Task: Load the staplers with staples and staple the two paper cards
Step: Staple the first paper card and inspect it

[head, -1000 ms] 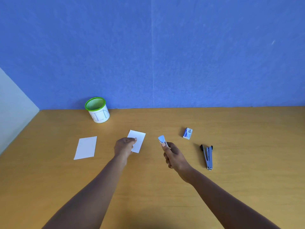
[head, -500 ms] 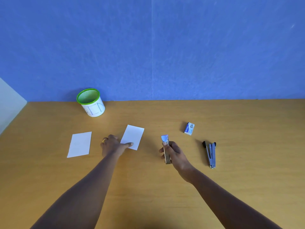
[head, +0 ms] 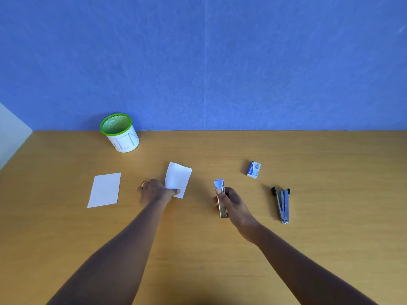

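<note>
My right hand [head: 232, 202] grips a small metal stapler [head: 221, 198] with a blue tip, held just above the wooden desk [head: 198, 249]. My left hand [head: 155, 191] pinches the near corner of a white paper card [head: 178, 179], whose far edge lifts slightly off the desk. A second white card [head: 104, 189] lies flat to the left. Another stapler [head: 282, 204], silver with black ends, lies swung apart on the desk at the right. A small blue staple box [head: 253, 169] sits beyond it.
A white cup with a green mesh rim [head: 120, 133] stands at the back left against the blue wall [head: 202, 62]. A pale side panel [head: 11, 133] borders the desk on the left.
My right hand has lowered the stapler toward the desk and drawn it nearer. My left hand slid down to the card's near corner and pinched it, lifting the card a little.
</note>
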Tool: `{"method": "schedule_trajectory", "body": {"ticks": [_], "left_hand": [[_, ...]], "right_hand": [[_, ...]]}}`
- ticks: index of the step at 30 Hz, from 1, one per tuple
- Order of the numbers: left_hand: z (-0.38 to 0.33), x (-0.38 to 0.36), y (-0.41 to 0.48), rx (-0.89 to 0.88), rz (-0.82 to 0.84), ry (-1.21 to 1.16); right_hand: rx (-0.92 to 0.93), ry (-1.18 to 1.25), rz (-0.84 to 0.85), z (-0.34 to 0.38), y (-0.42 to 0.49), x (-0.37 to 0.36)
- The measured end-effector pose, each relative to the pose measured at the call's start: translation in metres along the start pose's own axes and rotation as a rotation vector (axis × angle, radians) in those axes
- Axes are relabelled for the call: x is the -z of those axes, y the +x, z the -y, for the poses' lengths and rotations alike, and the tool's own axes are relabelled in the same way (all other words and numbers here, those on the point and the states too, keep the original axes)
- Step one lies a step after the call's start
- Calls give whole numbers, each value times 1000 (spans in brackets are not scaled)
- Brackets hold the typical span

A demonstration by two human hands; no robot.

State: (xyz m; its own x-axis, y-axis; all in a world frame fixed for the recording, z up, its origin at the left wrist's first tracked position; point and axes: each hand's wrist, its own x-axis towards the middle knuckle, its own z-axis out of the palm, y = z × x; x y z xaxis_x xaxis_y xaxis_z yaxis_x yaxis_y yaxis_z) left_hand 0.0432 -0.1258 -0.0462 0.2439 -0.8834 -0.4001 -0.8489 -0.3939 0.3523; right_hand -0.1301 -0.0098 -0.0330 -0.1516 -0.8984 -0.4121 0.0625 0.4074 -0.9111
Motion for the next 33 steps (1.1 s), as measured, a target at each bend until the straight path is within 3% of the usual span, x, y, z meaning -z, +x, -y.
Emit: {"method": "schedule_trajectory", "body": {"ticks": [5,15,26,33], "left_hand": [[-1,-3,-5,-47,-8,-112],[6,-4,-22,-89,-54,-580],[-7,2,-71,-48,138,-1095],[-23,24,-96,-120,160,-1251]], "right_hand": [[1,-2,-8,-1,-2,2],[-16,-37,-30,-8,-10,7],[-51,7,42,-2,-39,5],[-98,87,106,12,-58,3]]}}
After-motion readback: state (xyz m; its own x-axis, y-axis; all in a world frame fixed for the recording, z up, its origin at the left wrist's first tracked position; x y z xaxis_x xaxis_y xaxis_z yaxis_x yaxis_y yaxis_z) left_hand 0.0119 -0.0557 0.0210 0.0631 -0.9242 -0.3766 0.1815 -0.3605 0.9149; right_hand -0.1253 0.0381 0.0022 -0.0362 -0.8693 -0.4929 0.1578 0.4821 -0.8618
